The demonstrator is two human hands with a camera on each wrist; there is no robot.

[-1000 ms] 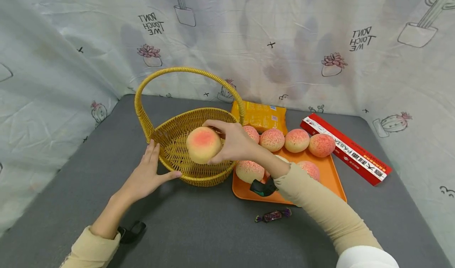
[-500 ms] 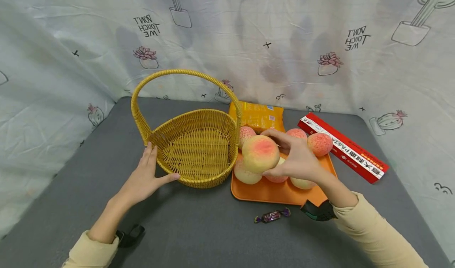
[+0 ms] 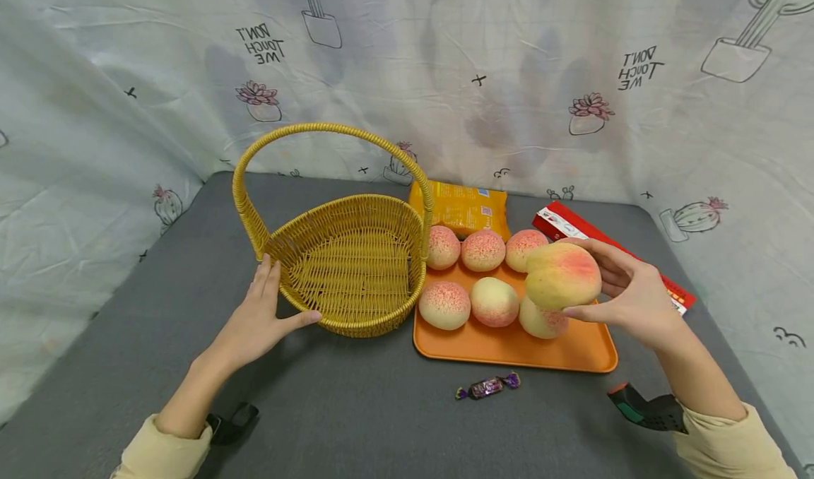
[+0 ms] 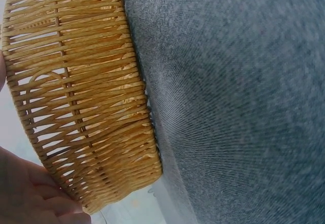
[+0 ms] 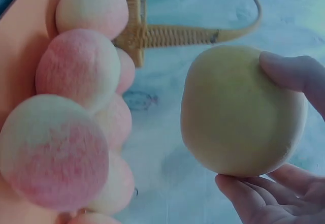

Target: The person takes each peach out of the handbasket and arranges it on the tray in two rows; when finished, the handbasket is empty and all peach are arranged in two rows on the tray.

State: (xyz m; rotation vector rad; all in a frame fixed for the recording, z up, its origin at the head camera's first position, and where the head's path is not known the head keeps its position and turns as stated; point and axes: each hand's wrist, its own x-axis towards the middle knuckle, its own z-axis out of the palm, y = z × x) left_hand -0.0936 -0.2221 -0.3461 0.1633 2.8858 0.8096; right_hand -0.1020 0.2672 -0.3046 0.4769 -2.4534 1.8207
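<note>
My right hand holds a large yellow peach with a red blush above the right end of the orange tray. In the right wrist view, thumb and fingers grip that peach from two sides. Several smaller pink-and-cream peaches lie in two rows on the tray; the held peach partly covers one at the front right. My left hand rests on the left side of a yellow wicker basket, fingers straight and thumb at the front rim. The basket's inside shows nothing but its woven floor.
An orange packet lies behind the tray. A red pasta box slants behind my right hand, partly covered. In front of the tray lies a purple wrapped candy. The basket's tall handle arches upward.
My right hand has carried the large peach from above the basket rightward across the tray to its right end. The left hand has stayed on the basket.
</note>
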